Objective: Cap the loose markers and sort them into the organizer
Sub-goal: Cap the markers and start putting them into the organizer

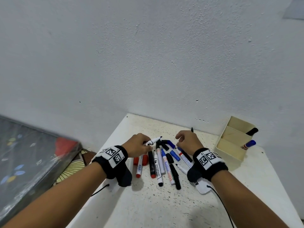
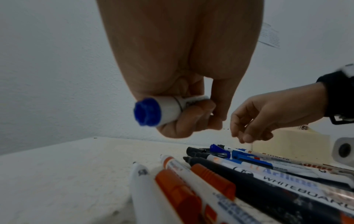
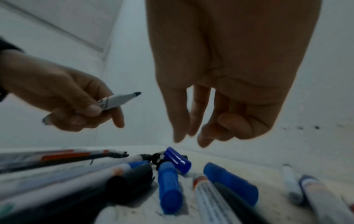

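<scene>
Looking from the head: left hand [image 1: 139,144] holds a white marker [image 1: 153,141] above the pile, uncapped tip pointing right and away; fingers curled round its barrel.
Right hand, head view: right hand [image 1: 187,142] hovers over the pile's far right part, fingers loosely bent down, nothing in its grip.
Pile, head view: loose markers [image 1: 160,165] and caps lie fanned on the white worktop [image 1: 164,208] between the wrists; red ones at left, blue caps [image 1: 174,155] at right.
Organizer, head view: beige organizer [image 1: 230,145] stands at the worktop's far right by the wall; a black marker [image 1: 251,131] leans in one compartment, a blue-capped one [image 1: 249,144] in the nearest.
Left wrist view: left hand [image 2: 184,106] wraps the marker [image 2: 164,110], its blue butt end facing the camera; right hand [image 2: 268,118] is just beside it, fingertips down over the pile [image 2: 229,174].
Right wrist view: right hand [image 3: 220,106] hangs empty with relaxed fingers above a blue cap [image 3: 177,160]; left hand [image 3: 63,98] pinches the marker [image 3: 118,100], dark tip bare.
Off the worktop: a patterned bed [image 1: 29,155] lies at the left.
</scene>
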